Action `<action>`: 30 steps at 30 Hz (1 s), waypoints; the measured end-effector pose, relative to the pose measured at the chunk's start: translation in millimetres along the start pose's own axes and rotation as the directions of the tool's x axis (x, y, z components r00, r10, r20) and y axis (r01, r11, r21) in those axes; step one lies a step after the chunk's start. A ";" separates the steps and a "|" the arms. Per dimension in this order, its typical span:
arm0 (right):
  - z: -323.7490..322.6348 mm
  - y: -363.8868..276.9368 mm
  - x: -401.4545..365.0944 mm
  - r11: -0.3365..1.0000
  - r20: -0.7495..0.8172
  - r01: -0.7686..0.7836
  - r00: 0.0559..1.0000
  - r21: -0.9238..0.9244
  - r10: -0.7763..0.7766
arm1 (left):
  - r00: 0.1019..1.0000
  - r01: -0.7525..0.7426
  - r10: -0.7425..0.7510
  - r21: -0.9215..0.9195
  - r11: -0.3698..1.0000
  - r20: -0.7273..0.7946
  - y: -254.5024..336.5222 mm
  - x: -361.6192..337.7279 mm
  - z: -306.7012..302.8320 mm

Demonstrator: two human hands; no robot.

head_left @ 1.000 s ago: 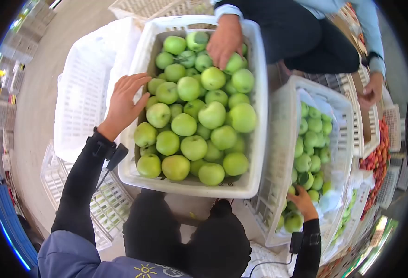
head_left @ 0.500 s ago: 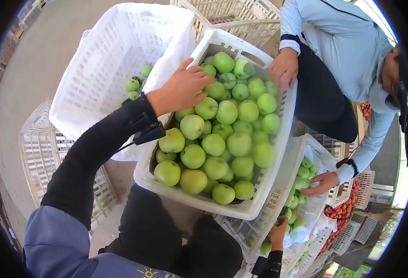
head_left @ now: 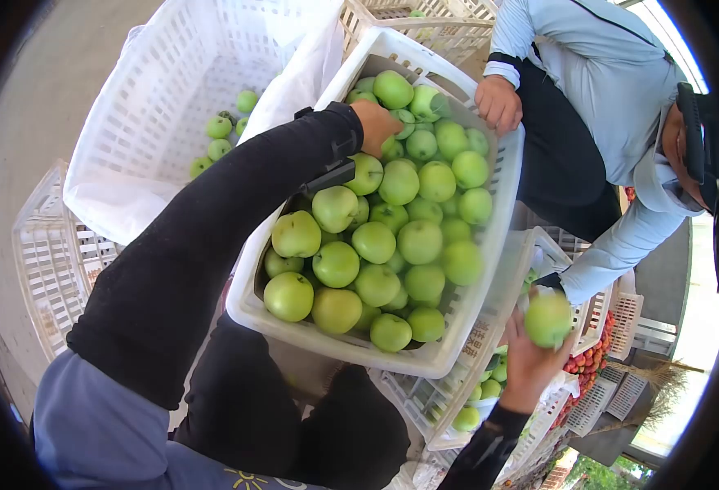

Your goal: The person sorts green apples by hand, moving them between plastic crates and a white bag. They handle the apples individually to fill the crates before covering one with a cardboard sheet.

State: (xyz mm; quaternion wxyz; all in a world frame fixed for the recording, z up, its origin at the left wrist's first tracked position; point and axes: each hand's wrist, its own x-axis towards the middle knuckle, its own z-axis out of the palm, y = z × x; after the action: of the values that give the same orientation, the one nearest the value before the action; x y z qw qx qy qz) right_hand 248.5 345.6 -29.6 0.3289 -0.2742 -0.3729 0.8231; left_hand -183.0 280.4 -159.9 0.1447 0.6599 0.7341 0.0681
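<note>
The right hand (head_left: 531, 363) curls around one apple (head_left: 548, 319), round, pale green with a yellowish cast and slightly blurred, outside the right edge of the crate (head_left: 347, 353). The left hand (head_left: 378, 126) bends down onto glossy green apples (head_left: 374, 242) near the crate's far left corner; whether it pinches one, I cannot tell. A co-worker's hand (head_left: 498, 104) rests at the far right corner.

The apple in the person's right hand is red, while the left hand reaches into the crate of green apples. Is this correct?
Not fully. The head view shows that the apple in the right hand is green, not red. The left hand does reach into the crate of green apples.
</note>
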 end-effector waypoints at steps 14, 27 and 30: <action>108.1 166.7 252.6 -0.023 0.458 0.483 0.844 -0.875 0.277 | 0.994 -0.056 0.060 0.046 0.997 -0.088 -14.6 -24.1 -21.5; 122.5 203.9 248.4 0.117 0.627 0.616 0.766 -0.779 0.139 | 0.995 0.030 -0.009 0.212 0.977 -0.103 -5.0 -32.1 -14.5; 122.1 214.9 232.2 -0.023 0.496 0.496 0.868 -0.868 0.002 | 0.941 0.075 0.000 0.207 0.975 -0.339 6.0 -39.0 1.8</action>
State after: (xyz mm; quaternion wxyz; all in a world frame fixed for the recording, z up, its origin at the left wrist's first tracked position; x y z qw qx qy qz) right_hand -56.0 357.3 -178.4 0.1160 -0.1963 -0.9304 0.2870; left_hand -173.3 242.4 -155.2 -0.0547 0.6361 0.7636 0.0967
